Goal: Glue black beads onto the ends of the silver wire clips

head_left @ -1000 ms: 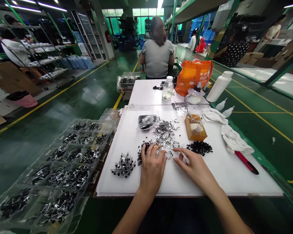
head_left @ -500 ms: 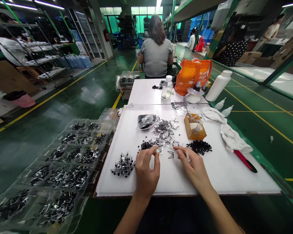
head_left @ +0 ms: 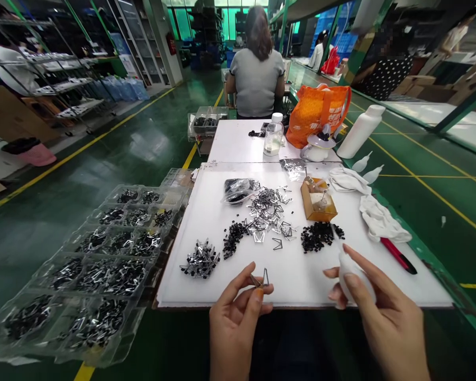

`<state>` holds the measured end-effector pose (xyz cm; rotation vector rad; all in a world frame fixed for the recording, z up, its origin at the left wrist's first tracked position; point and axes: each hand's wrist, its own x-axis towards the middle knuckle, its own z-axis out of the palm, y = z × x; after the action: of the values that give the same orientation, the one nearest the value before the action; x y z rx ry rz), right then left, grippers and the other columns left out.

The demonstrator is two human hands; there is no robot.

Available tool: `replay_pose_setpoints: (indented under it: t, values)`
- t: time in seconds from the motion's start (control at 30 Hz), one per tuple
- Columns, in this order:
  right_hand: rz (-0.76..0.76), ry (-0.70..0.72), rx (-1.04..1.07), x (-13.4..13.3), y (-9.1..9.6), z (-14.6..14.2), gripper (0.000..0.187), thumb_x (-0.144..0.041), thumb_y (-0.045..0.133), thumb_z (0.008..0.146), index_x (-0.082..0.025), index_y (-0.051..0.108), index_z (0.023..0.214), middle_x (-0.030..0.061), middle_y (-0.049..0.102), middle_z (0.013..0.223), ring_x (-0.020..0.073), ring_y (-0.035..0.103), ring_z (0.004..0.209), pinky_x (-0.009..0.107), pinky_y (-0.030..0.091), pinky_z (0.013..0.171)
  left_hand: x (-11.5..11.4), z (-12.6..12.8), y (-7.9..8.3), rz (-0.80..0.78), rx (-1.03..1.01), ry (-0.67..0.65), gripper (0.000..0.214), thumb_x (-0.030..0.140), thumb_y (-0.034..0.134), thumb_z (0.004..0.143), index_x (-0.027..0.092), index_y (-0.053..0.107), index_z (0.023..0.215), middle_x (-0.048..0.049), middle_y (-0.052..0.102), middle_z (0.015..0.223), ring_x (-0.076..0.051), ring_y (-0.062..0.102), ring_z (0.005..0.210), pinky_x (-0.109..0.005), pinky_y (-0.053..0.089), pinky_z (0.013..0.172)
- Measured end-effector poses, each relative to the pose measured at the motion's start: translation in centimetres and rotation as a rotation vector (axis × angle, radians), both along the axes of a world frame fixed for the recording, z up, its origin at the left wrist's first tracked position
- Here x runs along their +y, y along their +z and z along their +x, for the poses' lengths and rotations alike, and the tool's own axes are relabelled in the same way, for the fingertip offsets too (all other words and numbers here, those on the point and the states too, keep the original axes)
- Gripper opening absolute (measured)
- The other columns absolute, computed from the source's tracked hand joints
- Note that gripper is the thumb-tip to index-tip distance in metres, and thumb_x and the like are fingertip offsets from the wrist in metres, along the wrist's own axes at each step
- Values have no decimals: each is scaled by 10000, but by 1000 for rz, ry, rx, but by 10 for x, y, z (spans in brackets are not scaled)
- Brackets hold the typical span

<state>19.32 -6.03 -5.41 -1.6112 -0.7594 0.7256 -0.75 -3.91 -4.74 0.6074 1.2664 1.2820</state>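
Metal clip pinched in L hand fingertips. R hand grips white squeeze bottle, nozzle at 11 o'clock, just beside black pcs on tabletop.

White table holds metal clips, black pieces

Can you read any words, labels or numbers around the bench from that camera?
No text can be read clearly.
White print on the orange bag: too blurred to read.
Pale sign by the far shelving: too small to read.
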Motion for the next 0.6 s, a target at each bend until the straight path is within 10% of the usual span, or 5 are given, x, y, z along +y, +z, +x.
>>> replay_pose_setpoints:
  t: [0.1, 0.23, 0.4, 0.6]
  values:
    - [103, -178, -342, 13, -2, 0, 450, -588, 856, 785, -230, 827, 1057, 77, 791, 899, 241, 695, 734, 358, 562, 674, -8, 3, 7, -28, -8, 4, 359, 370, 915, 778, 284, 867, 1123, -42, 798, 924, -220, 816, 837, -245, 668, 647]
    - [339, -200, -281, 38, 0, -3, 483, -660, 771, 845, -186, 762, 753, 69, 696, 711, 184, 570, 589, 329, 425, 562, -13, 2, 9, -11, 32, -19, 428, 400, 962, 718, 255, 850, 1104, -32, 784, 827, -207, 794, 804, -274, 661, 781]
    - [433, -170, -26, 28, 18, -13, 506, -641, 572, 1005, -222, 722, 766, 68, 711, 774, 156, 483, 531, 333, 357, 511, -16, 0, 11, -23, 125, -49, 341, 458, 959, 698, 217, 838, 907, -68, 793, 837, -234, 764, 853, -295, 625, 824]
    - [613, -110, -19, -2, 28, -10, 435, -601, 622, 969, -243, 812, 809, 31, 625, 620, 239, 518, 631, 451, 442, 865, -14, 5, 15, -11, 156, -60, 360, 467, 930, 736, 258, 873, 1023, -16, 732, 785, -194, 718, 843, -280, 581, 901]
